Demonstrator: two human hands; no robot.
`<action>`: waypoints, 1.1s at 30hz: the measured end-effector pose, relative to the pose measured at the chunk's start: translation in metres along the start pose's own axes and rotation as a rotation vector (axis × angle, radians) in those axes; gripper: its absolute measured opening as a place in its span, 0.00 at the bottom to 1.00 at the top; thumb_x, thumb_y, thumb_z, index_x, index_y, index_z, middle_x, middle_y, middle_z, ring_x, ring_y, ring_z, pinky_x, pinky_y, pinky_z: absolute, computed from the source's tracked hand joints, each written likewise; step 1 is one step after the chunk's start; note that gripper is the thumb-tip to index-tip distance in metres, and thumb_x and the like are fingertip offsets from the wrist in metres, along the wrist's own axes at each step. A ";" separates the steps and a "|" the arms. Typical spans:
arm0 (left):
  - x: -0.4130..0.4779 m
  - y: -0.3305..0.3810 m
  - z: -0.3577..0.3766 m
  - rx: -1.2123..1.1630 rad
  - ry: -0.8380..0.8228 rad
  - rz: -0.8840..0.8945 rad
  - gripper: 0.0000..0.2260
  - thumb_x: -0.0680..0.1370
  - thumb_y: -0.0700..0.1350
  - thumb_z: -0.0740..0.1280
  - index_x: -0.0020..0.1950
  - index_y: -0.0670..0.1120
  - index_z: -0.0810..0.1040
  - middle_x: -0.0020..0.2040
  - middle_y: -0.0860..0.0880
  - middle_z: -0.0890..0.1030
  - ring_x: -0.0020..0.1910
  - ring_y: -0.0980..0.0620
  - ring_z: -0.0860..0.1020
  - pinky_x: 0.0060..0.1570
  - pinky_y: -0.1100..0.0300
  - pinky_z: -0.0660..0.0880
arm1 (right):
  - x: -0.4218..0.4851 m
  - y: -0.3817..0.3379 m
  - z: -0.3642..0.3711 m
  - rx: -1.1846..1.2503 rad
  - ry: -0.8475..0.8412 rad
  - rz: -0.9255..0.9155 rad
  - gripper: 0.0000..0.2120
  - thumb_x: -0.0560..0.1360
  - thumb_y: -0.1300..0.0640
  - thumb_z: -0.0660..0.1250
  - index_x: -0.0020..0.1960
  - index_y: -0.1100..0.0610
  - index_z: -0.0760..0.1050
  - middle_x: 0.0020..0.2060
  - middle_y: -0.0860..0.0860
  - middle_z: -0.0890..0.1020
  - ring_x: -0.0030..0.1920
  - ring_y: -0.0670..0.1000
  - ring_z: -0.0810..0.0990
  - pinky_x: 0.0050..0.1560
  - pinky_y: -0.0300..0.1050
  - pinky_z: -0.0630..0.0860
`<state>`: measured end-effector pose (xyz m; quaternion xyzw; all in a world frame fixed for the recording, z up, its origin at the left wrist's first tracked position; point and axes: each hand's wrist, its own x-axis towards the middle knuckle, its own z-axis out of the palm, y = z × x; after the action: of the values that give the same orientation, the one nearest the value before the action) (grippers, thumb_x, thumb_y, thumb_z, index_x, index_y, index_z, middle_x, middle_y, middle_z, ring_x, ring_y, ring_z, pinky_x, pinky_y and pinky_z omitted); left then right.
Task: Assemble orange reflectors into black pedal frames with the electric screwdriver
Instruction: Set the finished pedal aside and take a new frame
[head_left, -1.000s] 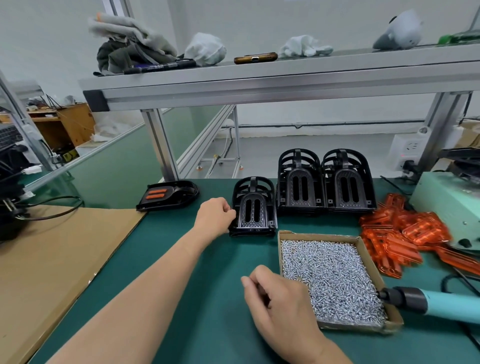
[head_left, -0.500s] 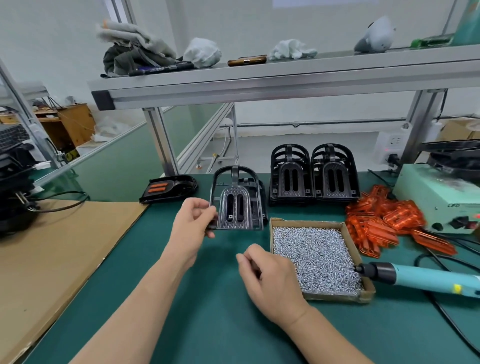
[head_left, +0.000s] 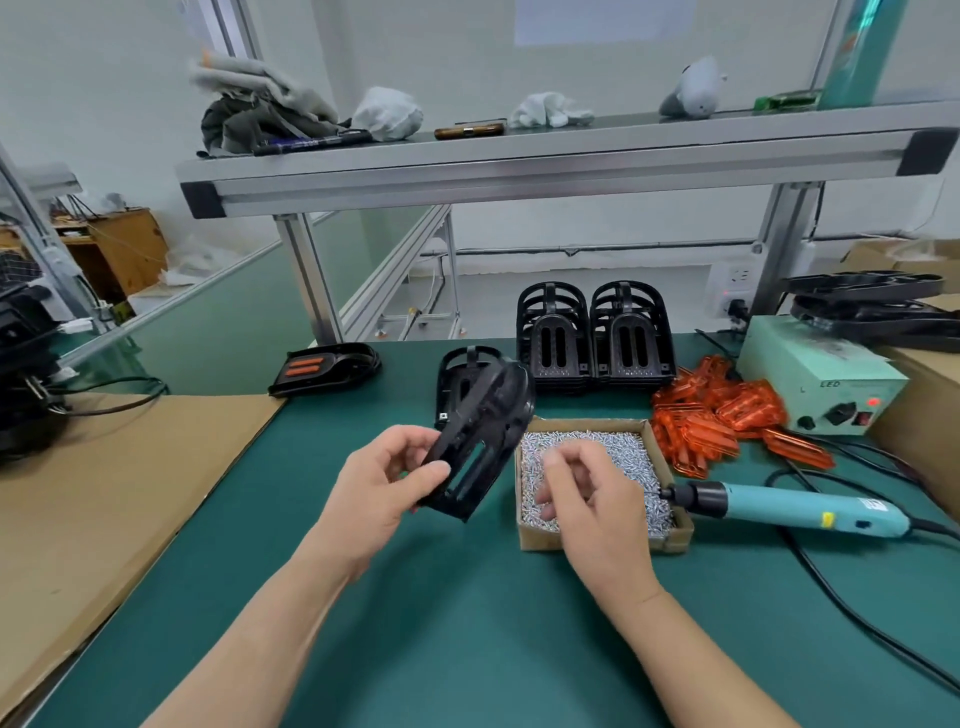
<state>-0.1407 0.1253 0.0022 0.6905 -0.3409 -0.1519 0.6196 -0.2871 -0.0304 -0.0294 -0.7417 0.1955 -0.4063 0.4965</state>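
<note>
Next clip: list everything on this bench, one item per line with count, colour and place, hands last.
held frame: one, black, tilted in the air above the mat
loose frame: one showing, black, on the mat behind the held frame
frame stacks: two, black, side by side at the back
finished pedal: one, black with orange strips, back left
reflectors: heap, orange, right of the box
box: one, brown cardboard, centre
screws: many, silver, inside the box
screwdriver: one, teal, lying right of the box
power unit: one, pale green, far right
mat: one, green
left grip: bare hand, holds the held frame
right grip: bare hand over the screws, blurred, contents unclear
</note>
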 end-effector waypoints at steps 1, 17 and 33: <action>-0.004 0.002 0.003 0.030 -0.041 0.012 0.10 0.75 0.36 0.73 0.50 0.51 0.83 0.40 0.51 0.77 0.36 0.57 0.74 0.34 0.65 0.72 | -0.002 0.000 -0.004 0.047 0.027 0.042 0.07 0.82 0.57 0.65 0.45 0.53 0.76 0.33 0.50 0.83 0.32 0.47 0.82 0.37 0.42 0.77; -0.078 -0.009 0.045 0.723 -0.215 0.626 0.09 0.73 0.42 0.74 0.48 0.53 0.77 0.46 0.59 0.74 0.47 0.55 0.72 0.47 0.55 0.70 | -0.039 0.013 -0.064 0.124 0.121 0.204 0.04 0.77 0.54 0.71 0.51 0.47 0.80 0.39 0.56 0.84 0.42 0.58 0.82 0.50 0.60 0.78; -0.104 -0.037 0.065 0.786 -0.282 0.788 0.04 0.78 0.49 0.69 0.51 0.51 0.77 0.46 0.55 0.74 0.47 0.54 0.72 0.51 0.60 0.67 | -0.068 0.032 -0.090 -0.226 0.036 0.287 0.05 0.76 0.57 0.69 0.48 0.48 0.79 0.38 0.44 0.85 0.41 0.47 0.81 0.47 0.47 0.76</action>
<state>-0.2464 0.1446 -0.0678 0.6629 -0.6827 0.1378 0.2747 -0.3952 -0.0488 -0.0697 -0.7500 0.3527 -0.3199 0.4591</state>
